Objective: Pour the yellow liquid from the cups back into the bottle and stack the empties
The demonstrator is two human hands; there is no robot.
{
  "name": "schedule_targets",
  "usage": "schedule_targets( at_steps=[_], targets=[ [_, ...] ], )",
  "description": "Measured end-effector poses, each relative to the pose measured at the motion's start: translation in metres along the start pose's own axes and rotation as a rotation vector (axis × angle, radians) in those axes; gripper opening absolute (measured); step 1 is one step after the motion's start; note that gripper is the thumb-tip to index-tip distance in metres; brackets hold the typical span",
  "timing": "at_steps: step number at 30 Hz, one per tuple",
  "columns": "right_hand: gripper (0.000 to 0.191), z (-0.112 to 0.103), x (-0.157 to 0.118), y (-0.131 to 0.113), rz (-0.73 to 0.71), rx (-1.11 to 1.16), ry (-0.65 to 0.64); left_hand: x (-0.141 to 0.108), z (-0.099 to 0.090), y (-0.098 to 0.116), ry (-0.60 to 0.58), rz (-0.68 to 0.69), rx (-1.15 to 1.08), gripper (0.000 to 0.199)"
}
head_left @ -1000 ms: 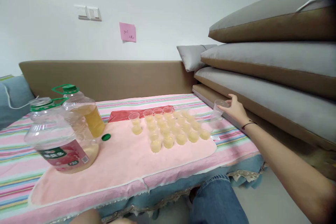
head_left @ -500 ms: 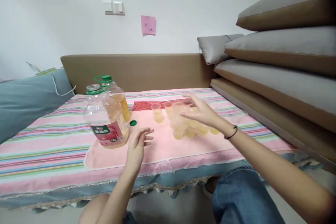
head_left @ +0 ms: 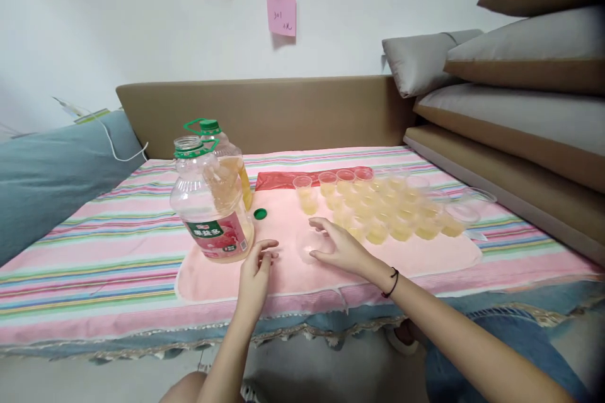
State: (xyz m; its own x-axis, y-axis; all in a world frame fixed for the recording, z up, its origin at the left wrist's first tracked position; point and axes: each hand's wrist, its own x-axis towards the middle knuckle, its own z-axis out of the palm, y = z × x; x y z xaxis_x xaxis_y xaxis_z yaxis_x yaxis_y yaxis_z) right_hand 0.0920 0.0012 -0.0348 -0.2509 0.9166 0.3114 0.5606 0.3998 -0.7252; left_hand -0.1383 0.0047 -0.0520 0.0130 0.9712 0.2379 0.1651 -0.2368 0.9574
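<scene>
Between right fingers [head_left: 321, 221] — clear cup [head_left: 305, 247]

Got a clear plastic cup [head_left: 306, 245] in the right hand [head_left: 343, 252], over the pink mat [head_left: 293, 280], pretty blurry tbh. Left hand [head_left: 255, 269] open beside the uncapped pink-labelled juice jug [head_left: 220, 234], with a green-capped jug [head_left: 227, 150] right behind. Also spotting a loose green cap [head_left: 260, 214] on the mat, plus cups of pale yellow drink [head_left: 377, 233] bunched by some red plastic [head_left: 278, 181].
</scene>
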Motion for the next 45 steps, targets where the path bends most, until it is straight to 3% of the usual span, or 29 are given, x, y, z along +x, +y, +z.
schedule_targets(
  at_steps=[11, 18, 22, 25, 29, 34, 38, 45],
  targets=[
    [0.061, -0.002, -0.002, 0.005, 0.014, -0.050, -0.020, -0.015, -0.011, 0.020, 0.237, 0.126, -0.052, 0.019],
    [0.057, -0.014, 0.009, -0.022, -0.037, -0.006, 0.063, -0.013, -0.026, 0.034, 0.621, 0.333, -0.011, 0.017],
    [0.058, 0.002, 0.033, -0.055, -0.085, 0.140, 0.048, -0.005, -0.042, 0.033, 0.810, 0.300, 0.046, 0.027],
    [0.069, 0.029, 0.059, -0.073, -0.073, 0.285, 0.029, 0.005, -0.054, 0.025, 0.787, 0.170, 0.043, 0.036],
    [0.090, 0.073, 0.092, -0.081, -0.050, 0.455, 0.063, 0.018, -0.062, 0.016, 0.685, 0.010, -0.050, 0.040],
    [0.102, 0.117, 0.115, -0.076, -0.062, 0.651, 0.052, 0.028, -0.066, 0.016, 0.609, 0.004, -0.114, 0.043],
    [0.085, 0.134, 0.113, -0.074, -0.017, 0.649, 0.045, 0.030, -0.066, 0.013, 0.545, 0.055, -0.070, 0.060],
    [0.074, 0.146, 0.078, -0.086, -0.003, 0.488, 0.117, 0.029, -0.059, 0.007, 0.585, 0.025, 0.113, 0.130]
  ],
)
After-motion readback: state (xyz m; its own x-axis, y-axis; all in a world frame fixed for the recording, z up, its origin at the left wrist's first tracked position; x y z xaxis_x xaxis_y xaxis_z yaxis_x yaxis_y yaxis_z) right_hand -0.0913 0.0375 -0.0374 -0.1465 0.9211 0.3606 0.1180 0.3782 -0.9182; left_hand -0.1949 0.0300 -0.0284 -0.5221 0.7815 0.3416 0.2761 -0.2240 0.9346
